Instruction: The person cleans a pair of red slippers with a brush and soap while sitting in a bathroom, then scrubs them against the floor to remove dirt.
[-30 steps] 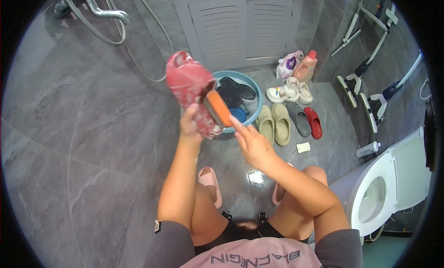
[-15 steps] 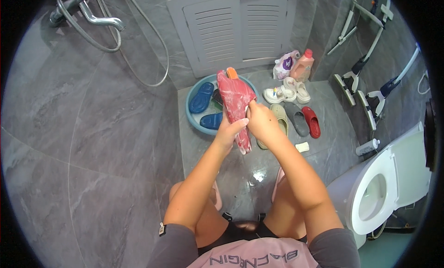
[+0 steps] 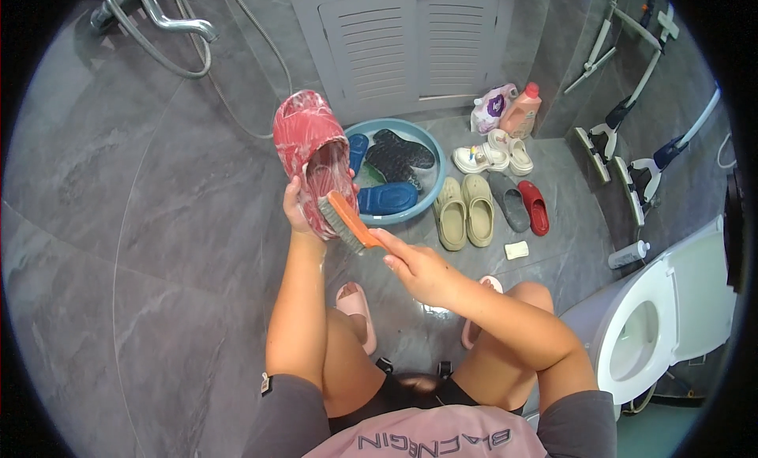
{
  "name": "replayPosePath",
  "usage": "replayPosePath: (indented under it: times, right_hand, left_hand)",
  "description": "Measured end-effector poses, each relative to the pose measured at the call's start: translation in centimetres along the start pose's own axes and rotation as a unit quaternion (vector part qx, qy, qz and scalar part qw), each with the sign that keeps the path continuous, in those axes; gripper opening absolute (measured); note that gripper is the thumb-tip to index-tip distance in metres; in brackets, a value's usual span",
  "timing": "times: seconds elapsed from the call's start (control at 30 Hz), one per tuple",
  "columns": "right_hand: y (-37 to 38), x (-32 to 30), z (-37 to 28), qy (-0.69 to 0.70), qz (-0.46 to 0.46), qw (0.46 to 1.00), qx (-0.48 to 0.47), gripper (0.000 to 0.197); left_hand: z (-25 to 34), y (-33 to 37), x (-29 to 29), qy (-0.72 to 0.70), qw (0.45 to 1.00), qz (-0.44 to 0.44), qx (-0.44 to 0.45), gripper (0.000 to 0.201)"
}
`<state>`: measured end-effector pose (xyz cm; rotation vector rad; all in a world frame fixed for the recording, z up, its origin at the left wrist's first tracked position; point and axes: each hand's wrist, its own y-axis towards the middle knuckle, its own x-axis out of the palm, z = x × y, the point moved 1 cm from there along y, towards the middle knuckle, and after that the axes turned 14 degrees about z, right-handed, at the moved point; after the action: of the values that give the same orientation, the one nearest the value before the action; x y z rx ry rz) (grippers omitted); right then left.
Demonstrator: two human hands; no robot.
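Observation:
A red closed-toe slipper point(image 3: 296, 138), streaked with white suds, is held up by my left hand point(image 3: 295, 209) near its heel end. Its opening faces me. My right hand point(image 3: 418, 268) grips the handle of an orange scrubbing brush point(image 3: 347, 217), whose grey bristles lie against the slipper's heel edge. Just right of the slipper stands a light blue basin point(image 3: 433, 193) on the floor. Inside it are two blue slippers, one point(image 3: 388, 198) in front and one point(image 3: 358, 152) partly covered by the red slipper, plus a dark speckled item point(image 3: 399, 159) in water.
Beige clogs point(image 3: 452, 215), a grey slipper point(image 3: 510, 201), a red slipper point(image 3: 534, 208) and white clogs point(image 3: 480, 157) stand right of the basin. Near them lie a soap bar point(image 3: 516, 250) and a white bottle point(image 3: 628, 254). A toilet point(image 3: 616, 355) is at right; a shower hose point(image 3: 197, 71) hangs upper left.
The red slipper has moved left and turned from its side to show its opening. The brush, earlier mostly hidden behind it, is now in front at the heel. The basin's contents are more visible.

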<state>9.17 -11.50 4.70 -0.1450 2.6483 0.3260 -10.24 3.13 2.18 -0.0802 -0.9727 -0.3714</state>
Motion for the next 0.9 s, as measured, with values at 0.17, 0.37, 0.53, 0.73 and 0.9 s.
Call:
replayPosePath:
  times: [0.17,0.37,0.53,0.73,0.9]
  right_hand:
    - [0.3,0.0,1.4,0.001,0.018,0.999,-0.046,0.048]
    - [3.1,0.6,2.3,0.057,0.195,0.973,-0.107,0.040]
    - [4.8,-0.4,3.7,0.218,0.197,0.955,0.043,0.042]
    - [1.6,2.4,1.5,0.177,0.052,0.980,0.071,0.045]
    - [2.6,-1.6,4.4,0.148,0.017,0.987,0.055,0.046]
  left_hand:
    - [-0.5,-0.3,1.6,-0.036,0.999,-0.038,-0.007,0.082]
    - [-2.1,-0.3,2.7,0.022,0.994,-0.057,-0.095,0.074]
    - [-4.8,1.0,3.2,0.007,0.994,-0.007,-0.111,0.050]
    - [-0.1,1.2,2.4,0.022,1.000,-0.016,0.005,0.071]
    - [1.4,1.7,0.6,0.114,0.990,0.080,0.014,0.058]
